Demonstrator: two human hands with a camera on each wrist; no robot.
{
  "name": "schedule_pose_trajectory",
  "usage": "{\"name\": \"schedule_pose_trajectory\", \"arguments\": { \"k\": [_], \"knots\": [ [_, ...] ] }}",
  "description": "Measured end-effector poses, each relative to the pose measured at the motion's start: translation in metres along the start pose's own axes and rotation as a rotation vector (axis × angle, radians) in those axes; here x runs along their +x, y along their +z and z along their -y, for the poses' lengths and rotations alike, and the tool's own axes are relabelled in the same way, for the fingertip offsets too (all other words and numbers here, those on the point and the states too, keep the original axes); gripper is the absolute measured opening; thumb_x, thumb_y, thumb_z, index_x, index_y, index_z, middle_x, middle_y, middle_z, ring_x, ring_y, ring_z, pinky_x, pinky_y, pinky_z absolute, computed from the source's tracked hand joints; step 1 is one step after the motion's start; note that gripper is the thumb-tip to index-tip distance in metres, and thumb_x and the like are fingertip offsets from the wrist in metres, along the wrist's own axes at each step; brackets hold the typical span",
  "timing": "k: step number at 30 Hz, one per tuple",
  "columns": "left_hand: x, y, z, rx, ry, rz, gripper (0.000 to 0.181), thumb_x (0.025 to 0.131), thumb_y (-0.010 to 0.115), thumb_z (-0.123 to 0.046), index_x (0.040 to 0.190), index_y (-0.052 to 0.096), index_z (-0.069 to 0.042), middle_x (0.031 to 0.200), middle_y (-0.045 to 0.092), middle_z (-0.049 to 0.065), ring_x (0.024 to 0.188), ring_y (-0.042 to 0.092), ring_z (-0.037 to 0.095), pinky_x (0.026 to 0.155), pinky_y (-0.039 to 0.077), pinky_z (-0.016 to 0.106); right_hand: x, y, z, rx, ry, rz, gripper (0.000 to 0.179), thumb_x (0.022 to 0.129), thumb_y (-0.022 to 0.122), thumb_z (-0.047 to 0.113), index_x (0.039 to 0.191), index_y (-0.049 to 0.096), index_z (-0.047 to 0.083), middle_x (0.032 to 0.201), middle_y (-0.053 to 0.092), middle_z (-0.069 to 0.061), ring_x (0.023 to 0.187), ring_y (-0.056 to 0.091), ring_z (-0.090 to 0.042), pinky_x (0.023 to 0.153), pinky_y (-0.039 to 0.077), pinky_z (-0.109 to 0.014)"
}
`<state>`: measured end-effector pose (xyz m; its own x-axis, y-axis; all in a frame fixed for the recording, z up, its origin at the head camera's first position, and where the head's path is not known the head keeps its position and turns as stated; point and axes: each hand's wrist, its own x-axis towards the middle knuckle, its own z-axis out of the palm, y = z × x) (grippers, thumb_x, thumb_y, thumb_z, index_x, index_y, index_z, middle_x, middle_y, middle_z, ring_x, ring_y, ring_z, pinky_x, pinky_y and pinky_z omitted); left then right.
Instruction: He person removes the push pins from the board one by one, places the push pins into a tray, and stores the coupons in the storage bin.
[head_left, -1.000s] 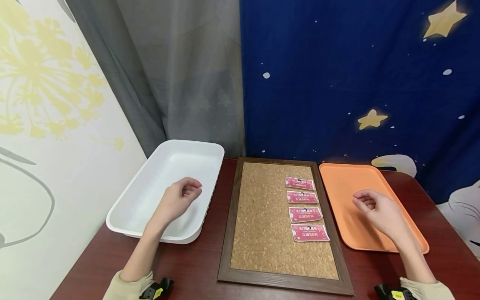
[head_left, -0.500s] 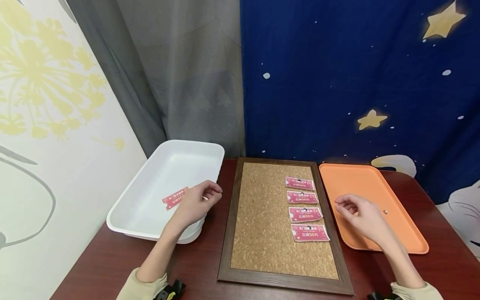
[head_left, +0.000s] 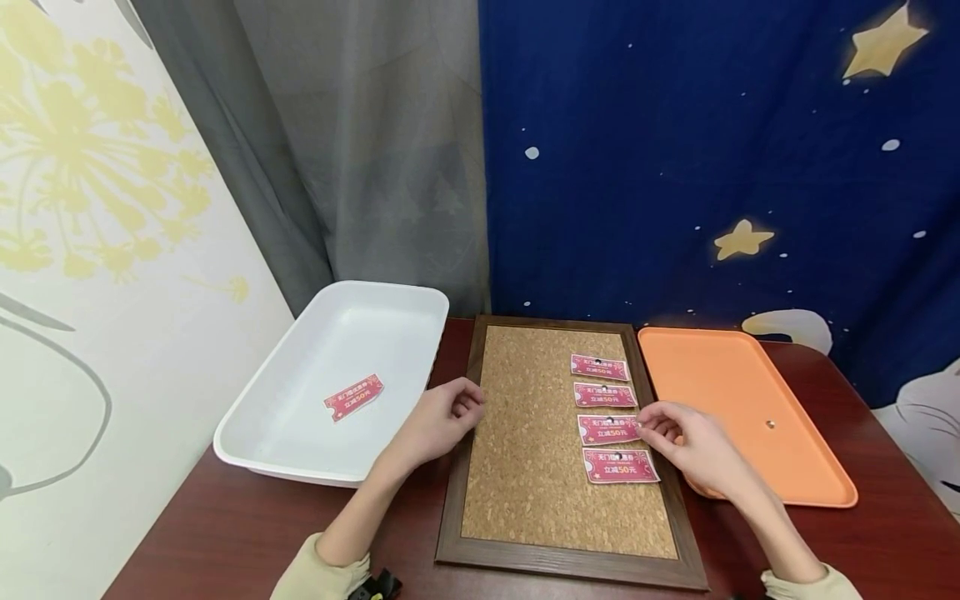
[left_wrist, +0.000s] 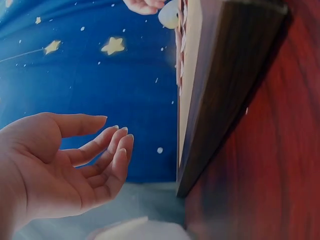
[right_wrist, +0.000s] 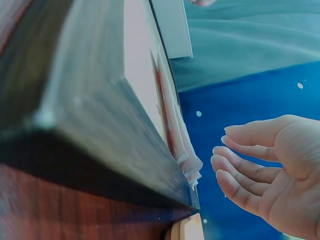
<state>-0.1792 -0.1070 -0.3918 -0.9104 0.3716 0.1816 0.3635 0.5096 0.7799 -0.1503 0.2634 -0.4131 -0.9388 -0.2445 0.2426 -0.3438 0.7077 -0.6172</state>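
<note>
A corkboard [head_left: 540,492] in a brown wooden frame lies on the table, bearing several pink coupons [head_left: 619,467] in a column on its right half. Small dark pins sit at the coupons' top edges. My left hand [head_left: 441,421], fingers loosely bent and holding nothing, hovers by the board's left edge; its gap between thumb and fingers shows in the left wrist view. Over the board's right edge, near the two lower coupons, is my right hand [head_left: 693,446]. The right wrist view shows its relaxed fingers [right_wrist: 245,195] apart from the coupons, with nothing between them.
To the left, a white basin [head_left: 243,412] holds one loose pink coupon [head_left: 354,397]. An orange tray [head_left: 720,367] on the right carries a small shiny metal piece [head_left: 770,424]. Grey and blue curtains [head_left: 600,167] hang behind the table.
My left hand moved right from over the basin to the board's edge, and a coupon now lies in the basin. My right hand moved left from the tray, uncovering the small metal piece.
</note>
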Motion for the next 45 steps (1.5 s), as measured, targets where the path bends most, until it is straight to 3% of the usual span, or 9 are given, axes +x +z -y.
{"name": "schedule_pose_trajectory", "arguments": {
  "k": [12,22,32,45],
  "knots": [
    [0.005,0.034,-0.009,-0.014,-0.019,0.115,0.009,0.096,0.063,-0.005,0.103,0.067,0.0,0.088,0.064,0.001,0.077,0.057,0.009,0.07,0.049,0.025,0.001,0.013,-0.001,0.033,-0.084,0.147,0.01,0.091,0.072,0.003,0.099,0.07,0.009,0.084,0.066,0.006,0.075,0.06,-0.004,0.066,0.053,-0.025],
    [0.012,0.06,-0.02,-0.038,-0.036,0.18,0.006,0.094,0.065,-0.005,0.099,0.067,-0.003,0.085,0.061,-0.001,0.074,0.055,0.008,0.07,0.047,0.024,0.004,0.018,0.002,0.025,-0.078,0.235,0.008,0.091,0.074,0.008,0.094,0.068,0.013,0.081,0.061,0.01,0.073,0.056,-0.004,0.063,0.049,-0.023],
    [0.015,0.08,-0.031,-0.042,-0.057,0.214,0.004,0.09,0.067,-0.004,0.095,0.066,-0.005,0.083,0.06,-0.002,0.074,0.054,0.006,0.07,0.047,0.024,0.005,0.022,-0.004,0.001,-0.11,0.247,0.013,0.088,0.072,0.001,0.089,0.066,0.012,0.08,0.059,0.01,0.071,0.054,-0.002,0.062,0.049,-0.023],
    [0.023,0.1,-0.043,-0.077,-0.158,0.267,0.008,0.088,0.073,-0.006,0.093,0.066,-0.006,0.081,0.061,-0.003,0.072,0.055,0.007,0.069,0.048,0.023,0.009,0.022,0.001,-0.055,-0.043,0.252,0.012,0.087,0.075,0.003,0.086,0.067,0.012,0.076,0.058,0.011,0.068,0.053,-0.001,0.061,0.049,-0.023]
  ]
}}
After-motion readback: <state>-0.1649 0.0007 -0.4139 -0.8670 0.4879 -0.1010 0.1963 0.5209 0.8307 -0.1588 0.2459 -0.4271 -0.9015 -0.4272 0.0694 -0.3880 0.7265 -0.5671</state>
